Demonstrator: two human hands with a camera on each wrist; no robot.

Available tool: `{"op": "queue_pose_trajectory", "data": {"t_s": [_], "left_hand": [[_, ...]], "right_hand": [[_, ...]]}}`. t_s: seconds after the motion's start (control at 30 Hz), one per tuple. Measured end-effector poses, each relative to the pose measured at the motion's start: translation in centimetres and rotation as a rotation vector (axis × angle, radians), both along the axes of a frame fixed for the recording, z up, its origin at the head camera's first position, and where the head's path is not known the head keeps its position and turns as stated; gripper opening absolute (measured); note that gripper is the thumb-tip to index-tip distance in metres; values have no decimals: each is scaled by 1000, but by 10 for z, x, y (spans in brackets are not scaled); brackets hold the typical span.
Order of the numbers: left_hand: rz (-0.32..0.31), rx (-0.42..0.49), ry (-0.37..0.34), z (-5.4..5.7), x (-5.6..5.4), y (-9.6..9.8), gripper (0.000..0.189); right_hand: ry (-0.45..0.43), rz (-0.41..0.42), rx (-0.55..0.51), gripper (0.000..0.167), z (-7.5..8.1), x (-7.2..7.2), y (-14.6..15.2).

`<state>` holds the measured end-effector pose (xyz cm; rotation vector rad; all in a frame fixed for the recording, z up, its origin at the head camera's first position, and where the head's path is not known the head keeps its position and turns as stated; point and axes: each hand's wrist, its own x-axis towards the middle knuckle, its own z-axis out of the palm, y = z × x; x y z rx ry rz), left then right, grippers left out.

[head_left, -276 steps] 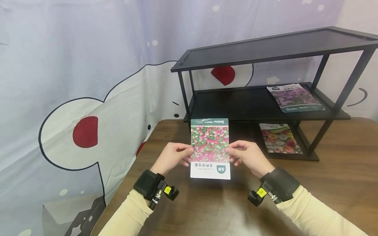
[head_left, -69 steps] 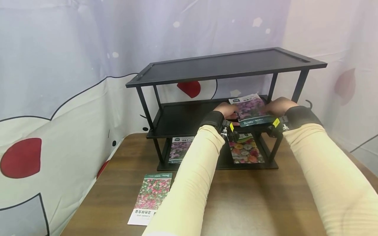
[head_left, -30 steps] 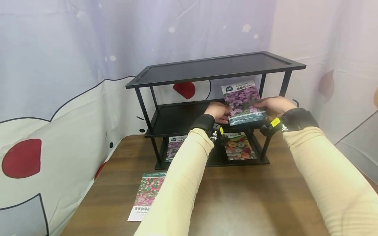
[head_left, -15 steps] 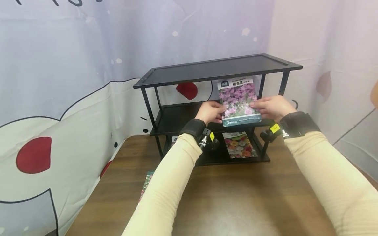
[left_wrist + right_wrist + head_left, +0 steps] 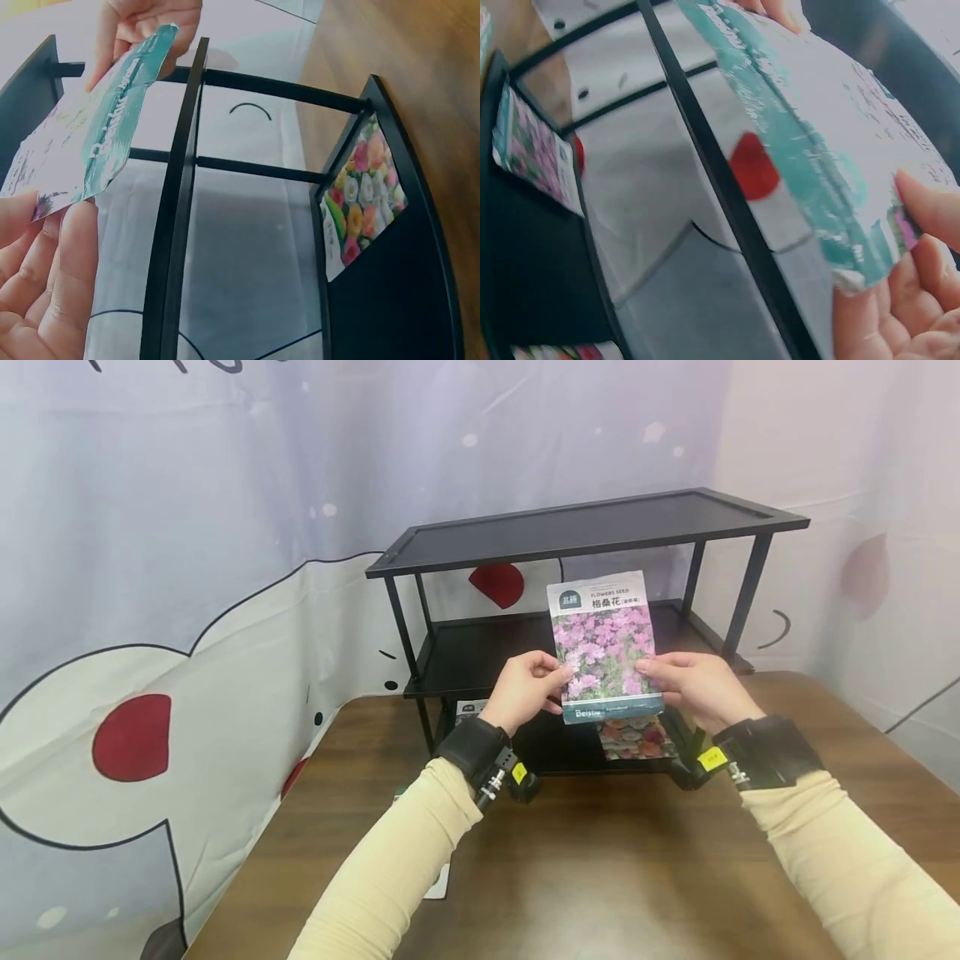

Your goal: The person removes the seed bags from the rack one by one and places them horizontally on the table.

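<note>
A flower seed packet (image 5: 603, 647) with pink blossoms, a white top and a green bottom band is held up in front of the black shelf rack (image 5: 577, 531). My left hand (image 5: 527, 689) pinches its left edge between thumb and fingers. On the opposite edge, my right hand (image 5: 696, 687) pinches it the same way. Seen from the left wrist, the packet (image 5: 82, 124) tilts, its green band towards the camera. The right wrist view shows fingers (image 5: 930, 217) gripping a lower corner of it.
On the rack's bottom level lie a packet with multicoloured flowers (image 5: 636, 739), partly hidden, and a second packet (image 5: 470, 707) at the left. Another packet (image 5: 441, 883) lies on the wooden table (image 5: 585, 877), mostly covered by my left sleeve. A patterned cloth (image 5: 247, 710) hangs behind.
Both hands have lifted the pink-flower packet off the middle shelf and drawn it out towards me. Earlier, they held a red-and-pink flower packet, which later lay on the table at left.
</note>
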<state>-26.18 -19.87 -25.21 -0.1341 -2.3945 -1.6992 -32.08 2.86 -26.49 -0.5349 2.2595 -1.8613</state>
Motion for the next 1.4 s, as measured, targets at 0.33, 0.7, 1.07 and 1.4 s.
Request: {"op": "queue_pose_trajectory", "data": {"t_s": [0.33, 0.7, 1.07, 1.4], "left_hand": [[-10, -53, 38, -10, 20, -14, 13], [23, -93, 22, -25, 30, -27, 12], [40, -105, -36, -24, 42, -29, 10], [41, -69, -91, -24, 50, -29, 13]], "right_hand": [[-90, 60, -168, 28, -25, 21, -11], [-82, 47, -170, 18, -41, 37, -23], [-21, 43, -138, 17, -47, 40, -27], [-61, 90, -122, 16, -44, 43, -28]]}}
